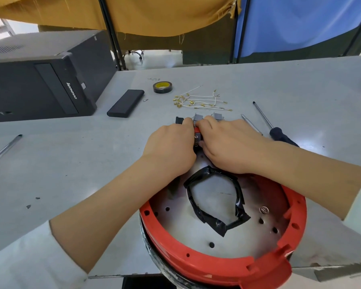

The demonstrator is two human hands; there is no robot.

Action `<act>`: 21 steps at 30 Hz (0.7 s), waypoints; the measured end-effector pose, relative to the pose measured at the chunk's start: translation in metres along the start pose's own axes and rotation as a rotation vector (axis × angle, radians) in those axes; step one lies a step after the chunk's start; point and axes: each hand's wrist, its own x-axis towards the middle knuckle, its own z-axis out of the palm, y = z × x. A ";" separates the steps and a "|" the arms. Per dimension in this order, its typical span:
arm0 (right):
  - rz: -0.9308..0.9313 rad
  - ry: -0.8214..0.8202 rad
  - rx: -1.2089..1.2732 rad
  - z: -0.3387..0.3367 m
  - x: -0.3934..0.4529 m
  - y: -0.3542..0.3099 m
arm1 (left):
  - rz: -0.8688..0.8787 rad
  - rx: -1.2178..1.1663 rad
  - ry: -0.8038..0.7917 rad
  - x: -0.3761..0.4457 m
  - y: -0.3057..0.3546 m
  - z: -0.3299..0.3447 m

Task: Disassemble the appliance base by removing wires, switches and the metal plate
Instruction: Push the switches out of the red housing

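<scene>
The round red appliance base (227,265) lies near the table's front edge, its metal plate (186,232) showing inside with a ring of black tape (215,217) around a central opening. At the base's far rim, my left hand (171,147) and my right hand (227,144) close together on a small red and black switch (197,136), fingers curled around it. A black switch (178,120) and two grey switches (197,117) (218,116) lie just beyond my fingers. A bundle of white wires (200,100) with brass terminals lies farther back.
A screwdriver with a dark handle (279,135) and a thin metal rod (251,124) lie to the right. A roll of black tape (163,87), a black rectangular box (126,103) and a black computer case (40,80) sit to the left and back. Another metal rod (5,149) lies at far left.
</scene>
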 end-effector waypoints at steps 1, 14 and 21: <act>0.001 -0.002 -0.008 0.001 0.000 0.000 | -0.002 0.010 0.006 0.000 0.001 0.000; 0.030 0.002 0.004 0.005 0.004 -0.001 | -0.052 0.008 0.004 0.004 0.002 0.002; 0.010 0.040 0.102 0.001 0.002 0.004 | 0.040 -0.150 -0.077 0.007 -0.011 0.005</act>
